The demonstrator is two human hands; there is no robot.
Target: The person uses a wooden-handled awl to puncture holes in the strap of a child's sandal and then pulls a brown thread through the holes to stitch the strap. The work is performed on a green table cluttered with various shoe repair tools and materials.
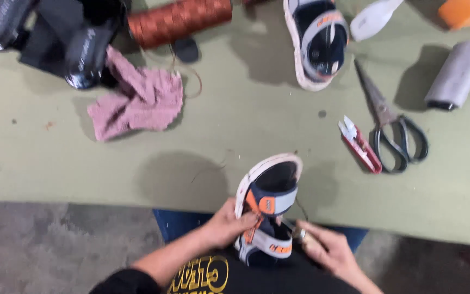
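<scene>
A navy, grey and orange sandal (268, 202) with a white sole leans against the near edge of the green table (235, 141), its toe on the tabletop and its heel over my lap. My left hand (229, 222) grips the sandal's left side at the orange strap. My right hand (322, 246) sits at the sandal's right side, pinching a small metal-tipped tool with a pale handle (302, 236) that touches the heel strap. A thin dark thread runs up from the tool.
A matching sandal (317, 41) lies at the far middle. Scissors (393, 125) and red thread snips (359, 144) lie at right, beside a grey roll (458, 73). A pink cloth (137, 98), copper thread spool (178, 20) and black shoes (55, 38) are at far left.
</scene>
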